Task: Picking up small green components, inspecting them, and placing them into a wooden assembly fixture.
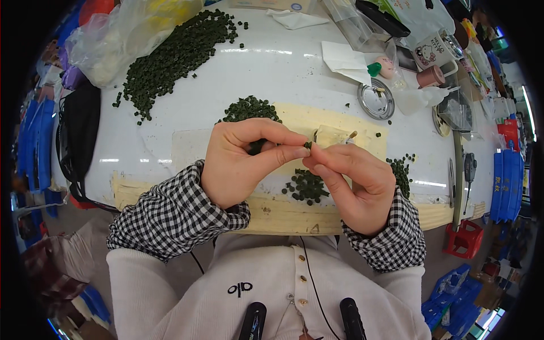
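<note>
Between the thumb and forefinger of my left hand [229, 167] is a small dark green piece [307, 145]. Its exact kind is too small to tell. My right hand [365, 184] meets it from the other side, with its fingertips closed together right against the piece. Whatever the right fingertips pinch is hidden. Below the joined fingertips lies a small heap of dark green round pieces [306, 187]. Behind my left hand is another heap of dark green pieces [252, 107], partly covered by that hand. A small cream block [331, 136] stands just behind my right fingers on a yellow sheet [371, 127].
A large spread of dark green pieces [170, 62] covers the far left, beside clear plastic bags [102, 56]. More pieces [401, 173] lie by my right wrist. At the right are a round metal tin [375, 99], a white mug [432, 52], tweezers [451, 181] and a screwdriver [469, 170].
</note>
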